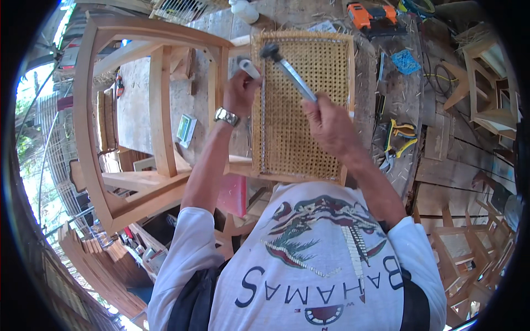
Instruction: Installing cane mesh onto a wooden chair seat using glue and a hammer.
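Note:
My left hand grips a short pale cylinder at the upper left edge of a woven cane panel in a light wooden frame. In my right hand, over the panel, is a hammer with a dark head and a metal shaft, its head angled up and left near the cylinder; whether they touch I cannot tell. Left of the panel lies a wooden chair frame with corner braces, joined to it by rails along top and bottom.
The worn workbench holds an orange-black power tool, a blue pad, yellow-handled pliers, a small green-white box and a white bottle. Wooden chair parts stand at the right; stacked planks sit lower left.

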Motion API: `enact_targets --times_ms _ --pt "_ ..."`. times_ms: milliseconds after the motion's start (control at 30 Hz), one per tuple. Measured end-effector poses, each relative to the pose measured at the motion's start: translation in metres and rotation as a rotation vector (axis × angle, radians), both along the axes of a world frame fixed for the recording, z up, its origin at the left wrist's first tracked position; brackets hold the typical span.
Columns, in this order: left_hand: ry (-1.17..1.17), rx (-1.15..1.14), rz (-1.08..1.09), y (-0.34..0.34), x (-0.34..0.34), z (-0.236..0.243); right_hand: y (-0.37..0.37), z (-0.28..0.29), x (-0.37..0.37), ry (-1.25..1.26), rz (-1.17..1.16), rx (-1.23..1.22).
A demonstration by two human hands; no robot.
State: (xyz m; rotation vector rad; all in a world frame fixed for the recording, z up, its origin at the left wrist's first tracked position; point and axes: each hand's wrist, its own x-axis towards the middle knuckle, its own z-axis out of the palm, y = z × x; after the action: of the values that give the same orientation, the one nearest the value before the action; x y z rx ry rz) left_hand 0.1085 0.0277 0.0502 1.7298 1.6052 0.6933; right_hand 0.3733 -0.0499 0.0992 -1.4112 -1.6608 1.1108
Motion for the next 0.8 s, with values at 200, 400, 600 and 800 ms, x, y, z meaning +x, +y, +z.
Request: enact_targets --times_ms 200,400,600,800 --pt "-0.371 0.150 0.109 -0.016 -0.021 -0.024 -0.013 -0.001 0.027 0.048 -0.143 -0.021" --pt "-0.190 0.191 0.070 -0.017 -0.013 -0.016 -0.018 0.000 0.023 0.015 -0.104 -0.049" --pt "0.019 0.191 -0.030 -0.016 -0.006 -0.003 -0.021 0.036 0.014 0.132 -0.009 -0.131" --pt "0.216 0.261 -0.182 -0.008 0.006 0.004 -0.025 -0.007 -0.009 0.308 -0.017 0.266"
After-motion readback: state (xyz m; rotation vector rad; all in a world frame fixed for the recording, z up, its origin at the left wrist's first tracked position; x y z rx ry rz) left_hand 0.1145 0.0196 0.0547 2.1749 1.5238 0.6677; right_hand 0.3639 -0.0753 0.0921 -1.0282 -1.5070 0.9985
